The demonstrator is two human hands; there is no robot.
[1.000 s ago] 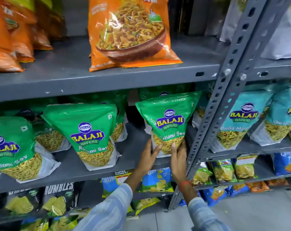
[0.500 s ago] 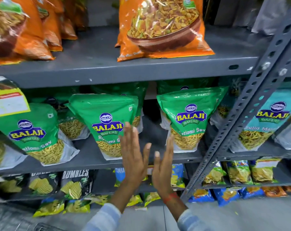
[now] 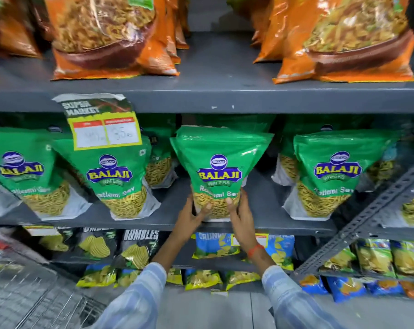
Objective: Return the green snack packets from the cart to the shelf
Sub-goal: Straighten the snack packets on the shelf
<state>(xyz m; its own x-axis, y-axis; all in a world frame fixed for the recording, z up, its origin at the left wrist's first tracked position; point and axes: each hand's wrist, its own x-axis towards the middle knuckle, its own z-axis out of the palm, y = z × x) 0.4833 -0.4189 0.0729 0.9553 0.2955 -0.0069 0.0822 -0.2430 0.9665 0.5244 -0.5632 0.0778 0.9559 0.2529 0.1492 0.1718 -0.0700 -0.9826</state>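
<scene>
Printed on the green snack packet [image 3: 219, 162]: "BALAJI WAFERS" in yellow on a blue badge, "Ratlami Sev" beneath. Standing upright on the grey middle shelf [image 3: 267, 223], near its front edge, between like green packets on either side. Clasped at its lower corners by both hands: left hand [image 3: 191, 213] against the left side, thumb across the front; right hand [image 3: 241, 213] against the right side, thumb likewise forward, red thread at the wrist. Both forearms raised, sleeves pale striped. Hanging from the upper shelf edge, a price tag [image 3: 101, 122] reading "SUPER MARKET"; figures blurred. Below, black "RUMBLES" packets [image 3: 139, 248].
</scene>
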